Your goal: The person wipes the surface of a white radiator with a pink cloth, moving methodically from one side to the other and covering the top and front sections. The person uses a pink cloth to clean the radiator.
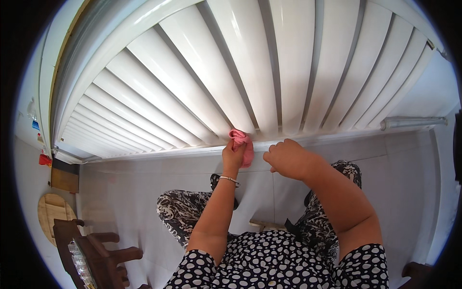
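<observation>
A white slatted panel [240,58], which looks like a tall radiator with vertical bars, fills the upper part of the head view. At its bottom rail, my left hand [233,155] grips a bunched pink cloth [245,150]. The cloth presses against the foot of one bar and hangs down over the rail. A little to the right, my right hand [288,159] hovers close to the rail with its fingers curled in. Nothing shows between those fingers, and the palm is turned out of sight.
A white pipe [414,123] runs along the wall at right. Dark wooden furniture [91,250] with a clear plastic package [82,265] stands at lower left, near a round wooden board [57,219]. My patterned knees [183,212] flank the grey tiled floor [260,202]. A low wooden seat [265,225] shows beneath me.
</observation>
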Motion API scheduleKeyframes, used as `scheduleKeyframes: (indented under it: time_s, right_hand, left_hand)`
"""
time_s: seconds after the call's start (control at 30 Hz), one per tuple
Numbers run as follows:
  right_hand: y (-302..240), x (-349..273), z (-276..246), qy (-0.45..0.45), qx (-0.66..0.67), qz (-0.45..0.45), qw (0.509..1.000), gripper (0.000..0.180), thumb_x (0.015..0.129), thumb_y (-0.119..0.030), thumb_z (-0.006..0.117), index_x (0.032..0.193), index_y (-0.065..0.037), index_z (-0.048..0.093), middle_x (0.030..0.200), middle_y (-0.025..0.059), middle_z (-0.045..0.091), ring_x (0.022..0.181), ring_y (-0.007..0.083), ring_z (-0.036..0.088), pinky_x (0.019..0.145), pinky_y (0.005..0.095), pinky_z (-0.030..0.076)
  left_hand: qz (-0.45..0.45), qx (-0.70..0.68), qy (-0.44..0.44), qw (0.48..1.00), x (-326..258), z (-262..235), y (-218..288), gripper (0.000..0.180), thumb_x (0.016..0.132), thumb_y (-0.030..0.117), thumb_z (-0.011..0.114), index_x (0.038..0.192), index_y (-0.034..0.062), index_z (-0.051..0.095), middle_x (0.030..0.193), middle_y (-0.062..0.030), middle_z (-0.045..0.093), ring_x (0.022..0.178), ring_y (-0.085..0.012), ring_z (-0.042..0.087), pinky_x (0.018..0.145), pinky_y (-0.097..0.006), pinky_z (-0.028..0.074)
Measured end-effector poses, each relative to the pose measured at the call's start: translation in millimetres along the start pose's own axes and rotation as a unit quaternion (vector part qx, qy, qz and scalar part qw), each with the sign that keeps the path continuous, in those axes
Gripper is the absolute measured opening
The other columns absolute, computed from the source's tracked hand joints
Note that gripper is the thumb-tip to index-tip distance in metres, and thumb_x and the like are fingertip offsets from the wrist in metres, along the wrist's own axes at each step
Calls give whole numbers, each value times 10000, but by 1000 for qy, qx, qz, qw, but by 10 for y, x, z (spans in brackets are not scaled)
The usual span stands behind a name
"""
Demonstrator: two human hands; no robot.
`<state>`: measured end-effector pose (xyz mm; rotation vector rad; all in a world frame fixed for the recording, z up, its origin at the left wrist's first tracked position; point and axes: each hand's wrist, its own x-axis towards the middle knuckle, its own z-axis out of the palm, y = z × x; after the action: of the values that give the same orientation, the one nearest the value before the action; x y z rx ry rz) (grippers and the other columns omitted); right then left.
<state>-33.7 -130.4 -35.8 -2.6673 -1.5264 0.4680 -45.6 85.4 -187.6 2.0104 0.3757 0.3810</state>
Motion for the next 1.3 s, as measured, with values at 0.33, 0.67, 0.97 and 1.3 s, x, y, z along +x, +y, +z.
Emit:
scheduleKeyframes:
  time_s: [0.33,0.67,0.97,1.3]
  right_hand:
    - [114,64,92,-24,3,21,999,293,838,-319,651,937,-47,601,900,125,643,866,295,639,737,411,491]
    - [151,138,159,-25,12,52,998,160,800,-181,674,892,-54,646,884,96,678,872,275,657,716,407,521]
    - [198,71,151,10,24,49,998,161,814,-182,654,898,-47,630,874,95,664,843,283,649,722,403,502]
    - [88,-85,-11,16,11,22,1000,265,825,-276,665,927,-41,598,878,122,632,851,292,632,760,400,485]
  left_hand:
    - [87,7,78,993,205,-458,972,293,825,241,676,976,-4,624,832,-189,658,765,-286,645,698,-350,494]
    - [304,-62,184,933,637,-1269,2797,314,893,252,656,1006,-40,632,850,-49,655,740,-91,565,670,-244,479]
    - [243,12,171,955,459,-971,2252,243,854,155,653,1004,-32,614,814,-131,668,738,-173,628,671,-296,484]
    - [147,28,95,984,232,-450,925,237,819,173,675,944,-11,595,782,-174,638,707,-254,624,662,-327,484]
